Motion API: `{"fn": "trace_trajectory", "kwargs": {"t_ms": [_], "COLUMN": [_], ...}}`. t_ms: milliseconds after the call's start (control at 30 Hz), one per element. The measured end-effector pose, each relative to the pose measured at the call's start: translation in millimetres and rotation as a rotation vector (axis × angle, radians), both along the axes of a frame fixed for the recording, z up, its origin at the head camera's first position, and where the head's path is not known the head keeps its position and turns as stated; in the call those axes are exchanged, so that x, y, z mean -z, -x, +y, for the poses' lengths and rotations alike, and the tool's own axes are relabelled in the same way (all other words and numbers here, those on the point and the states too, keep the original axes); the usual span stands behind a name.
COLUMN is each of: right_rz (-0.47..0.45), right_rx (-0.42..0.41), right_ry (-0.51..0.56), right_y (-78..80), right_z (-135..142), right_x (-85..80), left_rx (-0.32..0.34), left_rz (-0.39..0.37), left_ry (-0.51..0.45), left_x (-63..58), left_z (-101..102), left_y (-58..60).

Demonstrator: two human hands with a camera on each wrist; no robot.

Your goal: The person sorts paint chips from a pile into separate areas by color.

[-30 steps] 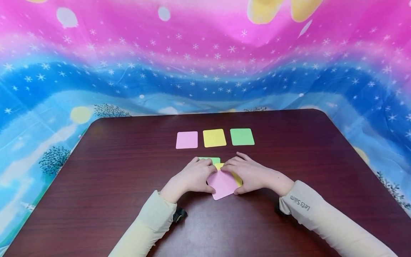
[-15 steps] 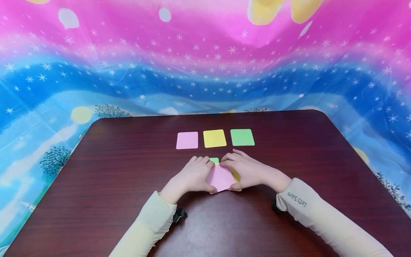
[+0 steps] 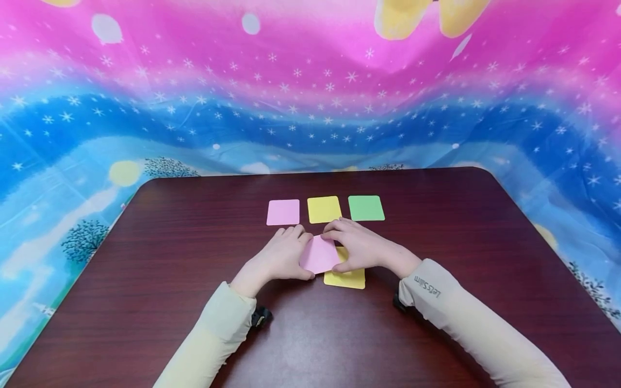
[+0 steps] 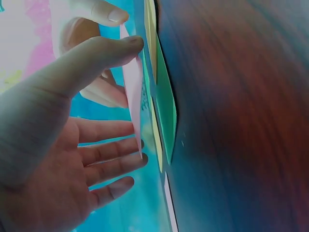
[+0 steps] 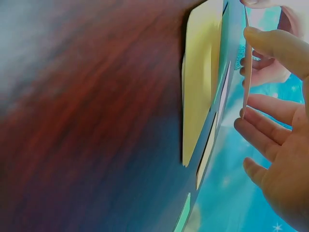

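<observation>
A square pink card (image 3: 318, 256) with rounded corners is held between both hands, off the table, as both wrist views show. My left hand (image 3: 283, 253) grips its left side between thumb and fingers. From the other side, my right hand (image 3: 361, 245) pinches its right edge. Partly under the right hand, a yellow card (image 3: 346, 279) lies on the table. A green card (image 4: 166, 104) lies beside it in the left wrist view, below the held card. From the head view that green card is hidden by the pink card and hands.
Farther back on the dark wooden table (image 3: 204, 242) lies a row: a pink card (image 3: 283, 212), a yellow card (image 3: 324, 209) and a green card (image 3: 366, 208). The right fingertips appear near the yellow one. A patterned cloth (image 3: 310, 108) hangs behind the table.
Both hands have carried the pink card away from the body and slightly left. More of the near yellow card shows now, while the near green card has become covered in the head view.
</observation>
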State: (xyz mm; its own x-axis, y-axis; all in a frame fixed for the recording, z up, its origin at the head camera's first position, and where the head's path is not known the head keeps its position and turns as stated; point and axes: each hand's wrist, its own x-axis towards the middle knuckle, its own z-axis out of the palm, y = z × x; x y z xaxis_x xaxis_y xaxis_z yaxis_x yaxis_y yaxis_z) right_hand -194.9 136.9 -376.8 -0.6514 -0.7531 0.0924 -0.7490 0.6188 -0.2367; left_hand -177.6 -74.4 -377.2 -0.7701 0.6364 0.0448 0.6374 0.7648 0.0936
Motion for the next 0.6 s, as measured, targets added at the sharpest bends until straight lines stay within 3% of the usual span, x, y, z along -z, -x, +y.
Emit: {"fn": "trace_trajectory", "kwargs": {"t_ms": [233,600], "right_rz": [0.02,0.126], "right_rx": [0.029,0.088], "right_ry": [-0.033,-0.087], "right_y": [8.6,29.6], "right_z": [-11.1,-30.9], "right_x": [-1.8,-3.7], "left_rx": [0.001,-0.007], "left_rz": [-0.009,-0.058], "left_ry": [-0.018,-0.059], "left_x": [-2.7,-8.0], "left_z": [-13.7,-33.9], "left_y": [12.0,36.4]}}
